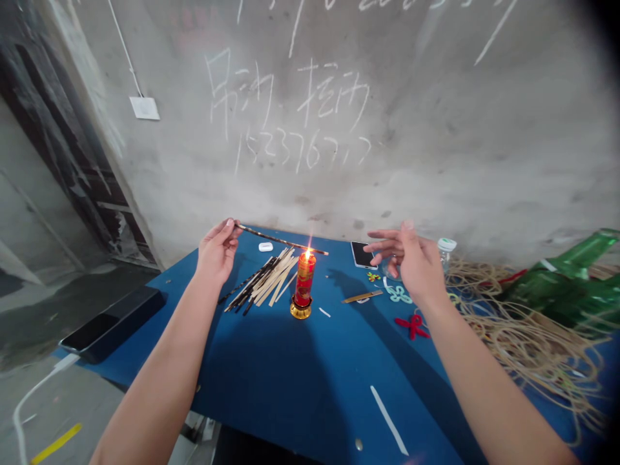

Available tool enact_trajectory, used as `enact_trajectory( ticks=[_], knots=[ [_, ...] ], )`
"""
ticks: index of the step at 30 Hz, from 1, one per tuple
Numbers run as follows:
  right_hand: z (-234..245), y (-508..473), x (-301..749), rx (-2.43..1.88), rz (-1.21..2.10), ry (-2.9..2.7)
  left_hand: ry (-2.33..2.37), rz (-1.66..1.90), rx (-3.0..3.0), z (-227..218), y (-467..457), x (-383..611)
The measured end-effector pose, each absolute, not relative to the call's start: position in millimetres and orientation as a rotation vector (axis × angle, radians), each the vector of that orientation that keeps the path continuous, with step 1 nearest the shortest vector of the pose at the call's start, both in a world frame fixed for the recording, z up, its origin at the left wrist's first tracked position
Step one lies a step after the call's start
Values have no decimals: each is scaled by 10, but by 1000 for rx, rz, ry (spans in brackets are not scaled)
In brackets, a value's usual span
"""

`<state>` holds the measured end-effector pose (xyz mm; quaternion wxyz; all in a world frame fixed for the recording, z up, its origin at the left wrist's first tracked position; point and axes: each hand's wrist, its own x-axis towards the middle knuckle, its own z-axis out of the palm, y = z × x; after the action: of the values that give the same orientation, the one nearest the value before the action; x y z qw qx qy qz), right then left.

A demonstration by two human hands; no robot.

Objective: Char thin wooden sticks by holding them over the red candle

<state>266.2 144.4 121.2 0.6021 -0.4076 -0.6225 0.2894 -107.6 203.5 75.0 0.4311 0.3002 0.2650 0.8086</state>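
The stick (281, 242) lies across the centre of the frame with its right end in the flame of the candle (304, 284). It could char through or flare, and a dropped ember might light the pile of sticks (264, 281) just beside it. The left hand (216, 252) reaches forward, its grip pinched on the stick's left end, while the right hand (411, 261) hovers right of centre above the bench (290, 387), its grip wide and empty.

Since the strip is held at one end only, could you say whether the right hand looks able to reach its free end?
Probably yes: the right hand is open and empty, with nothing between it and the strip; only the candle flame sits close below.
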Motion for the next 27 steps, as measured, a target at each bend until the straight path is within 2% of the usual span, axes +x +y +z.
enact_trajectory(
  ticks=[27],
  knots=[
    [1200,1458,2672,-943,670,-1455,641,2031,751,822,1988,-1122]
  ],
)
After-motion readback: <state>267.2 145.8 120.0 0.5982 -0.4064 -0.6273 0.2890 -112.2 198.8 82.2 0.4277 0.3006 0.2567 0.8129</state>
